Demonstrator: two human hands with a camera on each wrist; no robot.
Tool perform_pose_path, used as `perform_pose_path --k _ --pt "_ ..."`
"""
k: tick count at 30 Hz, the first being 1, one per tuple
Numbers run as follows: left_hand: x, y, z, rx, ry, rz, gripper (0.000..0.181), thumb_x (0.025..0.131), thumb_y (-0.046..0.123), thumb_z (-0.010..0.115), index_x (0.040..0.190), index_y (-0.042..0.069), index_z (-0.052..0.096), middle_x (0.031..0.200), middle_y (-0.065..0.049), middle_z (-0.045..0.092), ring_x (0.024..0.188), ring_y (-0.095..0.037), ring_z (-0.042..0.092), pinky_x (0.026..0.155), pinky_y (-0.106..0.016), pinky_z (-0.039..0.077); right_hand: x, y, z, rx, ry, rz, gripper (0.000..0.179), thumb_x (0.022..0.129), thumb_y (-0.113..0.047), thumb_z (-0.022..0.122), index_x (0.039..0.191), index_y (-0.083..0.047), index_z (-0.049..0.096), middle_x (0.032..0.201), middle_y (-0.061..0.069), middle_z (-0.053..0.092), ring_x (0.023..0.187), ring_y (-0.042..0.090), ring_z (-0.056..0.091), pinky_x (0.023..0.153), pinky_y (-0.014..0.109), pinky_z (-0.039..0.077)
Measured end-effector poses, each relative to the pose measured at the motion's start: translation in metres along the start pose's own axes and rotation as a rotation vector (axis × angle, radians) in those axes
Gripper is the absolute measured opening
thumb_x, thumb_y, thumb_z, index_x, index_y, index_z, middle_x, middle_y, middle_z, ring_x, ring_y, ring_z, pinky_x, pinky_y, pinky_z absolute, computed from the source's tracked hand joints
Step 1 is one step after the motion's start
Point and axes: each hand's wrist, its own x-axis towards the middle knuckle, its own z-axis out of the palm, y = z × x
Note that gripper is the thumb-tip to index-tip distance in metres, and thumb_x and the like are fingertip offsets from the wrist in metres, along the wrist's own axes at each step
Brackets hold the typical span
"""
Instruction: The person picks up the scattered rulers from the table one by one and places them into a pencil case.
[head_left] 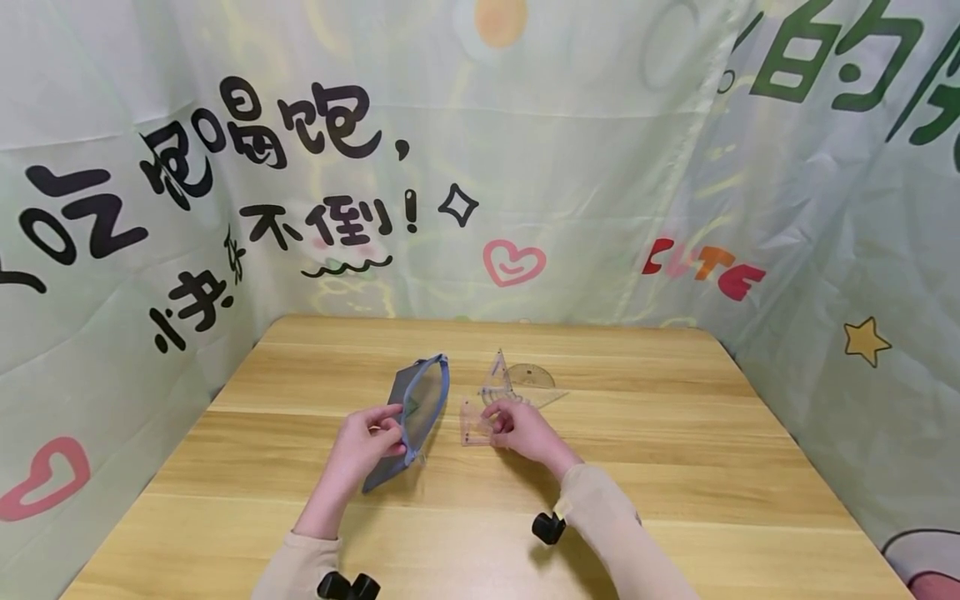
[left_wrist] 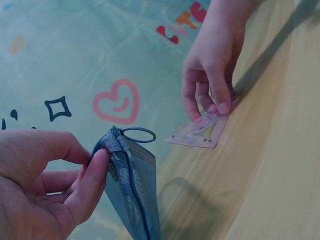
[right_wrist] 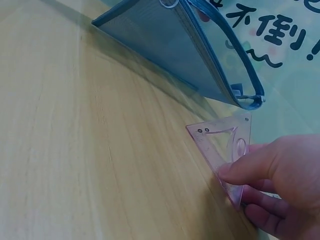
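Observation:
My left hand (head_left: 366, 446) pinches the zipper edge of a blue mesh zip pouch (head_left: 397, 387), thumb against fingers at one end of the opening. The pouch stands tilted on edge with its mouth gaping towards the right. A ring pull (left_wrist: 141, 134) sticks out at the zipper end in the left wrist view. To the right of the pouch, my right hand (head_left: 527, 429) grips a clear pinkish set square (right_wrist: 215, 150) between thumb and fingers. One corner of it points towards the pouch mouth. Its other end is partly covered by the hand.
Just beyond my right hand, a clear set square (head_left: 497, 372) and a protractor (head_left: 531, 375) lie overlapping on the wooden table (head_left: 660, 467). Printed cloth walls (head_left: 592, 208) enclose the table at the back and sides.

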Motion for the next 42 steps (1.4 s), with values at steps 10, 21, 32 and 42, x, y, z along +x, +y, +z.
perform_pose_path --k 10,21,32,42 --pt "0.002 -0.003 -0.001 -0.007 -0.002 0.003 0.044 0.087 -0.006 0.058 0.131 -0.009 0.057 0.085 -0.005 0.055 0.07 -0.011 0.062 0.063 -0.017 0.06 0.0 -0.001 0.001 -0.001 0.027 -0.047 0.029 0.085 0.001 0.069 0.113 -0.007 0.067 0.084 0.006 0.062 0.069 0.011 0.053 0.056 0.017 0.047" --pt "0.002 -0.003 -0.004 -0.002 -0.006 0.006 0.043 0.088 -0.004 0.059 0.131 -0.008 0.057 0.086 -0.006 0.053 0.07 -0.012 0.062 0.063 -0.018 0.06 0.002 -0.004 0.0 -0.027 0.046 -0.045 0.029 0.085 -0.003 0.072 0.113 -0.01 0.068 0.088 0.004 0.065 0.076 0.011 0.059 0.068 0.02 0.052" --pt "0.002 -0.003 -0.004 -0.001 -0.005 0.001 0.043 0.088 -0.005 0.06 0.131 -0.008 0.058 0.086 -0.006 0.054 0.071 -0.012 0.062 0.063 -0.019 0.06 0.002 -0.008 -0.001 -0.052 0.023 -0.046 0.03 0.085 0.0 0.069 0.114 -0.006 0.067 0.084 0.007 0.067 0.073 0.01 0.058 0.061 0.019 0.05" --pt "0.001 -0.003 -0.003 0.007 -0.004 0.004 0.043 0.088 -0.004 0.059 0.131 -0.009 0.057 0.086 -0.006 0.054 0.07 -0.012 0.062 0.063 -0.019 0.061 0.001 -0.01 -0.003 0.021 0.004 -0.035 0.033 0.088 0.002 0.064 0.12 -0.003 0.065 0.088 0.011 0.069 0.071 0.011 0.061 0.06 0.019 0.053"
